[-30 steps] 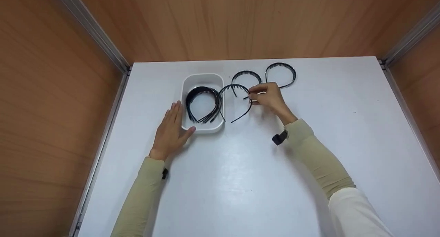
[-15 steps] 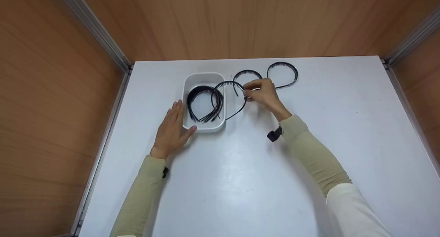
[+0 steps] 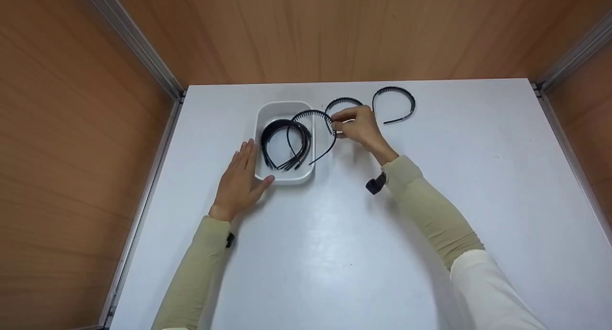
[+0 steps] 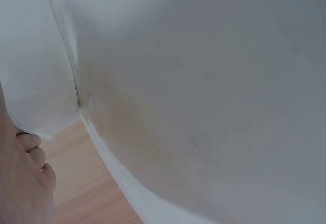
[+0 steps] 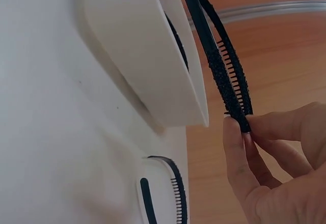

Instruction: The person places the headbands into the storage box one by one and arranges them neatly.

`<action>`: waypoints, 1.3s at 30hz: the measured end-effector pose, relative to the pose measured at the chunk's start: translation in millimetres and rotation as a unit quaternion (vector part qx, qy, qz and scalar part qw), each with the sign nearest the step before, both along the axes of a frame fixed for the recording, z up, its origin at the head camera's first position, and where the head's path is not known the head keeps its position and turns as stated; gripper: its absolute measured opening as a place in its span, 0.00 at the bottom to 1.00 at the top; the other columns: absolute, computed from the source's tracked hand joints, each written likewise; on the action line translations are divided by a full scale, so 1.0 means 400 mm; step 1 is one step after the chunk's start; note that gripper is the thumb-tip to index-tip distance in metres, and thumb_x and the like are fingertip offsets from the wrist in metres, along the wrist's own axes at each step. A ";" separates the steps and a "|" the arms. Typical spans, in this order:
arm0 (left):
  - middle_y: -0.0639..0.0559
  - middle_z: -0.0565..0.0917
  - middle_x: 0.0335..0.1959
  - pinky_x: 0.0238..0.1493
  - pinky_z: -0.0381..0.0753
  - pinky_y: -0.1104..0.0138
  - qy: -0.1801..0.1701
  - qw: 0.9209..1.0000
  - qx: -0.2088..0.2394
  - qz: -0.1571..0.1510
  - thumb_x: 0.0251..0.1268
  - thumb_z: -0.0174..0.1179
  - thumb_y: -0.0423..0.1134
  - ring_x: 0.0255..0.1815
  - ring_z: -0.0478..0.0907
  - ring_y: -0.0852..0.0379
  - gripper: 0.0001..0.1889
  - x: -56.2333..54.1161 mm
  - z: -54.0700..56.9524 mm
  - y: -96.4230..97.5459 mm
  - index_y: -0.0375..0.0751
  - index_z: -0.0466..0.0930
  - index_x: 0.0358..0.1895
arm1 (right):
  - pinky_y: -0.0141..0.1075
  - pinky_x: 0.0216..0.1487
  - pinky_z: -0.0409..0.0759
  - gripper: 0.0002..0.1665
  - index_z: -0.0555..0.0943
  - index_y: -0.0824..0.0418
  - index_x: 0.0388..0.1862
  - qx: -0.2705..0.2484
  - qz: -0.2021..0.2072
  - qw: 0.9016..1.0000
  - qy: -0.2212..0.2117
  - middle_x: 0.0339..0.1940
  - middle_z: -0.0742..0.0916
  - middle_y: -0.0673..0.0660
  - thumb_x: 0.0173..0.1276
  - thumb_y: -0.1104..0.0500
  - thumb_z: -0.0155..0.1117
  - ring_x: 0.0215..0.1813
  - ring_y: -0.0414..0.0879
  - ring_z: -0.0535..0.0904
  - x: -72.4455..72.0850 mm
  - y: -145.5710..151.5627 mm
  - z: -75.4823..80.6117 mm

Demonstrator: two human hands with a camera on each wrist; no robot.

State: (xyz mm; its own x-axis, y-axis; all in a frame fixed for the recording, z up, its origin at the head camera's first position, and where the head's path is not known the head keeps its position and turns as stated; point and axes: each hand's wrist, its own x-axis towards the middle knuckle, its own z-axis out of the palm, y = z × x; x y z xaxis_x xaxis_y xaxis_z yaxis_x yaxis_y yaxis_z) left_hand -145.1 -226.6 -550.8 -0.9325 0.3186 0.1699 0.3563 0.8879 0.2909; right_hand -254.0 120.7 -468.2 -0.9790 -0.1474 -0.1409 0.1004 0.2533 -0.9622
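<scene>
Aloft, headband point(image 5: 220, 76) between right fingers point(image 5: 285, 126).

white tbl point(image 3: 334, 253); wood-grain back panel point(image 3: 315, 36) behind it, l. side panel point(image 3: 67, 158) & r. side panel point(image 3: 585, 119) flanking. grey metal post point(image 3: 136, 38) in rear l. corner, 2nd post point(image 3: 571, 50) in rear r.

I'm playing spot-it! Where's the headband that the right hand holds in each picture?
Head: headband just above the middle, in the right hand, overlapping the white box.
Left wrist: not in it.
Right wrist: headband in the upper half, right of centre.
Shared landmark: the white box, in the head and right wrist views.
</scene>
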 end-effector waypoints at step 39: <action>0.40 0.46 0.90 0.91 0.41 0.55 -0.009 1.000 0.008 0.003 0.80 0.52 0.67 0.91 0.40 0.45 0.51 0.010 0.004 0.000 0.33 0.44 0.87 | 0.42 0.47 0.94 0.10 0.92 0.68 0.47 0.012 0.008 1.000 0.015 0.41 0.90 0.60 0.67 0.70 0.73 0.39 0.44 0.89 -0.029 -0.119 -0.002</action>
